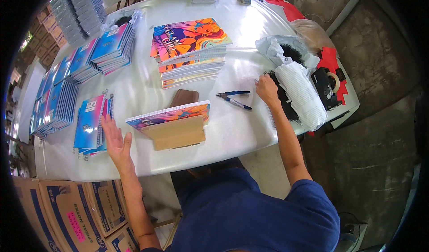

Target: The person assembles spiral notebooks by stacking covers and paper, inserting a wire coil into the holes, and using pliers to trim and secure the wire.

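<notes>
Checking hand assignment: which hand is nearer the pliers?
Right. The right hand is just right of the pliers, by a black pile; the left hand is well left, by blue notebooks.

White-covered table [241, 138], blue notebook stacks [109, 42], orange-purple notebook pile [190, 51], pliers [237, 92]

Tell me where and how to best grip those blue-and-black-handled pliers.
Probably by both slim blue-and-black handles, coming from the right with the bare right hand: they splay open toward that side, while the metal tips point left.
</notes>
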Demonstrator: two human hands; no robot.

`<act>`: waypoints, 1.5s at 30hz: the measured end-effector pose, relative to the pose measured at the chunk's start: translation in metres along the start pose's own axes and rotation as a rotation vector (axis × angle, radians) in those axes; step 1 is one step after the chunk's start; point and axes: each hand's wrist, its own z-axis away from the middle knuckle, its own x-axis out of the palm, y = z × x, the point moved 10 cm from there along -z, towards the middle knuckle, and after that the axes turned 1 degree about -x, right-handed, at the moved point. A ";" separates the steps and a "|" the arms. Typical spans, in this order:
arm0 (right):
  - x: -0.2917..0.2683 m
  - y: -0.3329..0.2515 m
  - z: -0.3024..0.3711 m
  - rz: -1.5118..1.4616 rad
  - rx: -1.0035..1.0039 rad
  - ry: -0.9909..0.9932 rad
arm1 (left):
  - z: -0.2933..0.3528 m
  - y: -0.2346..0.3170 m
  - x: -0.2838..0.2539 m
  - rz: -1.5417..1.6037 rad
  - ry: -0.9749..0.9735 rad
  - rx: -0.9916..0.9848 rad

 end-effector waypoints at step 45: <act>-0.023 -0.214 0.029 -0.696 -0.900 -0.403 | 0.048 0.105 0.221 -1.002 -0.544 0.791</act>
